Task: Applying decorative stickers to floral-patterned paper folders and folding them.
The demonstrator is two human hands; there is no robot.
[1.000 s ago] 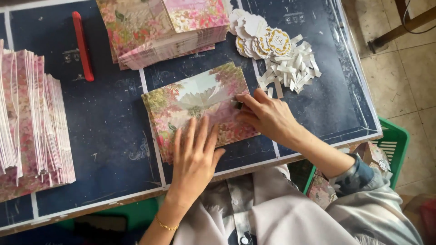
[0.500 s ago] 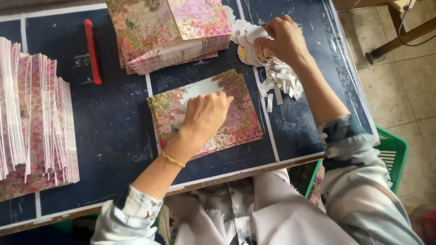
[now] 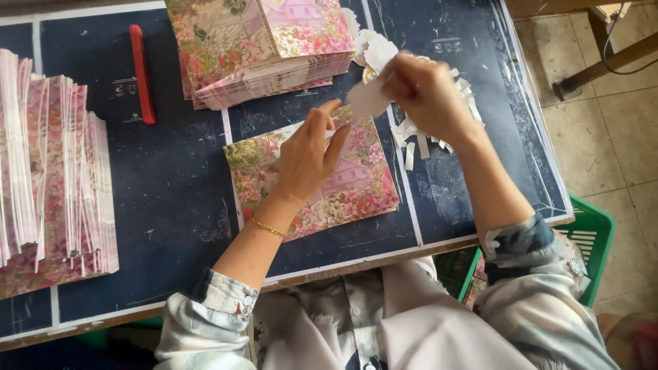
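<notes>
While the left hand (image 3: pixel 310 159) rests loosely curled above a floral card (image 3: pixel 322 179) on the dark table (image 3: pixel 171 178), right hand (image 3: pixel 426 96) pinching a white paper piece (image 3: pixel 368 98), paper scraps (image 3: pixel 418 140) beside, stacked floral cards (image 3: pixel 257 48) behind.

Right hand (image 3: pixel 428 92) is raised above the dark work table (image 3: pixel 171 185), fingers pinched on a small white paper piece (image 3: pixel 367 99). Left hand (image 3: pixel 308 154) hovers over a floral printed sheet (image 3: pixel 363 185) lying flat at table centre, fingertips reaching toward the white piece. White paper strips (image 3: pixel 418 140) lie just right of the sheet. A floral stack (image 3: pixel 260 48) sits behind; upright floral sheets (image 3: pixel 48 157) stand far left, with a red stick (image 3: pixel 142 72) between them.
</notes>
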